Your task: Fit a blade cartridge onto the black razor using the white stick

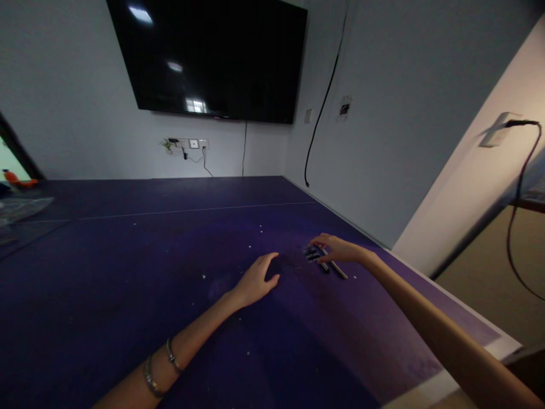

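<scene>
My left hand (258,278) hovers over the dark purple tabletop (140,289), thumb and fingers apart with nothing between them. My right hand (335,248) is curved over a small group of items, its thumb and fingers spread. Just beyond its fingertips lies a small clear plastic piece with dark bars (310,253). Beneath the hand are a short dark stick (325,267) and a longer, pale, pen-like stick (339,270), both partly covered. Whether the fingertips touch any of these I cannot make out.
A large black television (221,62) hangs on the wall above wall sockets (193,144). A loose black cable (320,113) dangles near the table's right edge. Clear plastic (25,209) and an orange object (19,180) are at far left. White specks dot the table.
</scene>
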Action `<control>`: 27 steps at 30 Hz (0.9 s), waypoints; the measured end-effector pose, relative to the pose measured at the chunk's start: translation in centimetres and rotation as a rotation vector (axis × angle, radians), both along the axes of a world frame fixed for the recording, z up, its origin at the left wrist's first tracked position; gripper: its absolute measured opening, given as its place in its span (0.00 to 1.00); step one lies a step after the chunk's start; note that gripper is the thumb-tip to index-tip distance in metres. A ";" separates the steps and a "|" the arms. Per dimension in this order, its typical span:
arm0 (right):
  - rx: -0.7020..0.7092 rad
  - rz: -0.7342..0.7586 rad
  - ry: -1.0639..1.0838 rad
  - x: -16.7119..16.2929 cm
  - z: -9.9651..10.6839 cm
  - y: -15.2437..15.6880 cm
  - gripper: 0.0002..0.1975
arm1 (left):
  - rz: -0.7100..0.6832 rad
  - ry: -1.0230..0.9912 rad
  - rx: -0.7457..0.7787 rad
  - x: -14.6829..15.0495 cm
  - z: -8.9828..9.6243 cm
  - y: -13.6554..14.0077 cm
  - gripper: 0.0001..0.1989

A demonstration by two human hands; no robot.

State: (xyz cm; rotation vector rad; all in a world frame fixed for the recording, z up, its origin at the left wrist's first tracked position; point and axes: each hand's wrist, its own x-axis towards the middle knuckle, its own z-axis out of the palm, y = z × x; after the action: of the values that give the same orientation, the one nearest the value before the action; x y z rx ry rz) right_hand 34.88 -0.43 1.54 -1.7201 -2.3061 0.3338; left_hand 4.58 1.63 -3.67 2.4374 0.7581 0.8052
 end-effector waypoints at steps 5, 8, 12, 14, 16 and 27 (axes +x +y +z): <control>-0.099 -0.175 -0.179 7.4 -1.1 2.1 0.26 | 0.053 0.001 0.010 -1.2 -0.8 1.0 0.22; -0.183 -0.198 -0.227 10.0 -2.5 3.0 0.29 | 0.066 -0.002 0.020 -1.5 -1.3 1.4 0.21; -0.335 -0.253 -0.181 11.4 -3.9 3.4 0.33 | 0.056 -0.016 0.029 -1.8 -1.8 1.7 0.20; -0.404 -0.294 -0.137 11.6 -4.3 3.4 0.35 | 0.053 -0.014 0.027 -2.0 -1.8 1.7 0.19; -0.431 -0.324 -0.102 11.8 -4.5 3.4 0.36 | 0.054 -0.006 0.019 -2.1 -1.8 1.6 0.19; -0.371 -0.379 -0.121 11.3 -4.5 3.3 0.34 | 0.059 0.010 0.003 -2.3 -2.1 1.9 0.18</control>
State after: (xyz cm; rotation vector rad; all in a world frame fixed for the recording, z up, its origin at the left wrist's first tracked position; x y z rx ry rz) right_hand 46.17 2.86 -2.95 -2.3641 -2.0222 0.6258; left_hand 2.28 3.56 -5.81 2.4333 0.8365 0.8180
